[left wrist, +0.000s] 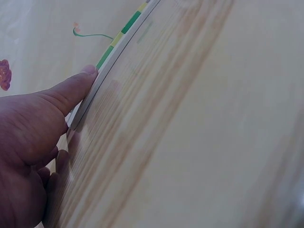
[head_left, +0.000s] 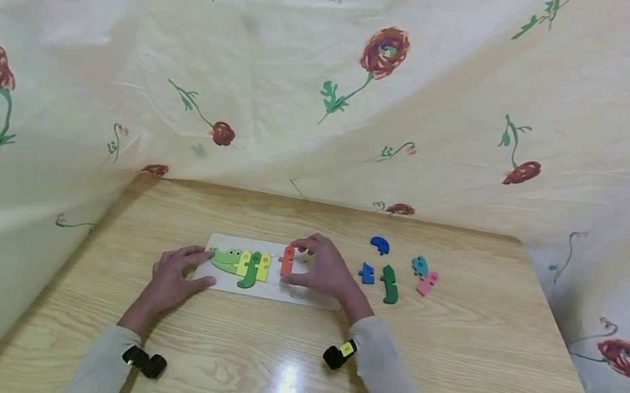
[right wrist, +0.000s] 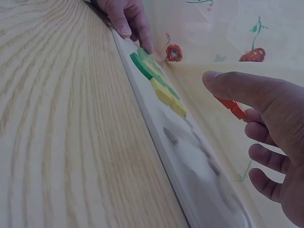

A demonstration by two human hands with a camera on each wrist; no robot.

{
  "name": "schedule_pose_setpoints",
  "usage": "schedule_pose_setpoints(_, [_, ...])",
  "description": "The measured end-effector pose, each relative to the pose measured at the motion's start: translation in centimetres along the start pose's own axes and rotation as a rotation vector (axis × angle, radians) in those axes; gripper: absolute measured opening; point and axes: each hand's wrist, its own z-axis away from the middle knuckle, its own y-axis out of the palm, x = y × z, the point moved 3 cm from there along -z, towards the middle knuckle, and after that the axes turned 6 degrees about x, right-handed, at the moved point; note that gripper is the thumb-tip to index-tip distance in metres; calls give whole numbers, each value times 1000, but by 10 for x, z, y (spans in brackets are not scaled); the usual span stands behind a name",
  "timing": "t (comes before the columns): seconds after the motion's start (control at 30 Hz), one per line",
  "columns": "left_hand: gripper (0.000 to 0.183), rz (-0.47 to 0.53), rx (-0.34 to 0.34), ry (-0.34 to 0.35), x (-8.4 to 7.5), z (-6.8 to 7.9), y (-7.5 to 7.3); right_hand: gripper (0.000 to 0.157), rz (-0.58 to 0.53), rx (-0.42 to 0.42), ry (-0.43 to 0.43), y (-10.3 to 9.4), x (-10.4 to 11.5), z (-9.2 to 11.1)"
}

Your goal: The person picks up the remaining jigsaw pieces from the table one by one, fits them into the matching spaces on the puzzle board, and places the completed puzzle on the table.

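Note:
A white puzzle board point(head_left: 269, 291) lies on the table with a crocodile's green head point(head_left: 226, 261) and yellow and green body pieces point(head_left: 252, 269) set in its left half. My left hand point(head_left: 173, 278) holds the board's left end, thumb on the near side and fingers towards the far side. In the left wrist view the thumb point(left wrist: 76, 90) presses against the board's edge. Between thumb and fingertips my right hand point(head_left: 325, 268) pinches an orange-red puzzle piece point(head_left: 287, 262). The right wrist view shows that piece point(right wrist: 232, 107) raised over the board, partly hidden by the thumb.
Right of the board lie loose puzzle pieces: a dark blue curved one point(head_left: 380, 245), a blue one point(head_left: 367, 273), a long green one point(head_left: 390, 285), a light blue one point(head_left: 419, 265) and a pink one point(head_left: 428, 282). A flowered cloth point(head_left: 283, 81) hangs behind the wooden table point(head_left: 241, 350).

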Motion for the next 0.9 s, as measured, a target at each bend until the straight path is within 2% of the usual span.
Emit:
schedule_pose_setpoints(0.33, [63,8,-1,-4,1,0,0,66,-5,3,-16,15,1,-9])
schedule_pose_setpoints(0.9, [64,-3,1,5,0,0,0,67,19,18,-12,29,-2,-17])
